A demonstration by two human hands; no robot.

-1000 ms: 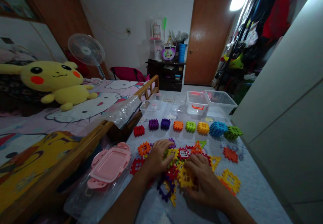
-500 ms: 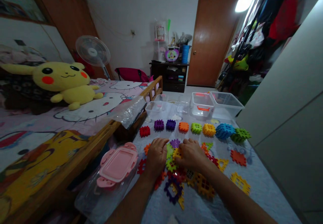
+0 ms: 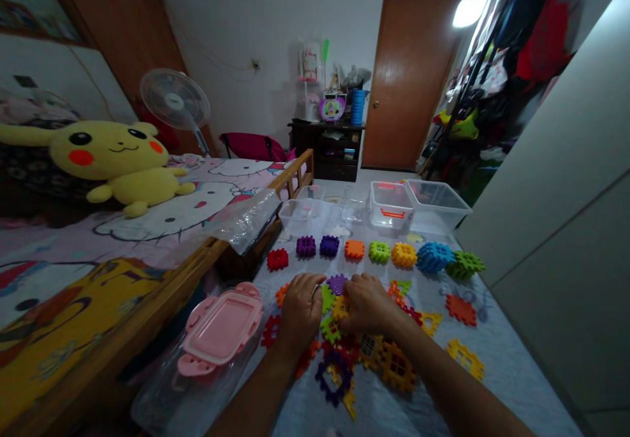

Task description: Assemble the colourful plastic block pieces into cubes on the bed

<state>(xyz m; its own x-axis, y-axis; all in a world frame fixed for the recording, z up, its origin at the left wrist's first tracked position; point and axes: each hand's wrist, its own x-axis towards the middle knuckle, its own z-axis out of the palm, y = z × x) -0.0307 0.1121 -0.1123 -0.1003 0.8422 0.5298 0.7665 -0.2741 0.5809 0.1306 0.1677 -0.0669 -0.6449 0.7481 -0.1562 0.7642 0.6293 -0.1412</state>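
Observation:
My left hand (image 3: 301,311) is low over the pile's left side, fingers bent forward and thumb apart, with nothing visible in its grasp. Beside it lie light green tiles (image 3: 331,329) and an orange piece (image 3: 282,294). The fingers of my right hand (image 3: 368,302) are closed on the edge of a yellow toothed tile (image 3: 341,307); its fingertips are partly hidden. Just beyond the hands is a purple tile (image 3: 337,284). Nearer me, a dark purple open-frame piece (image 3: 335,376) and an orange window tile (image 3: 398,366) overlap other pieces.
Behind the pile runs a row of colour-sorted tile stacks, from red (image 3: 278,259) to blue (image 3: 435,255) and green (image 3: 465,264). Clear plastic boxes (image 3: 438,205) stand at the far end. A pink-lidded container (image 3: 224,327) sits left, beside the wooden bed rail (image 3: 197,263).
The view has turned slightly, shifting things a little leftward. Both hands stay over the pile, and the yellow tile by my right fingers shows a little more.

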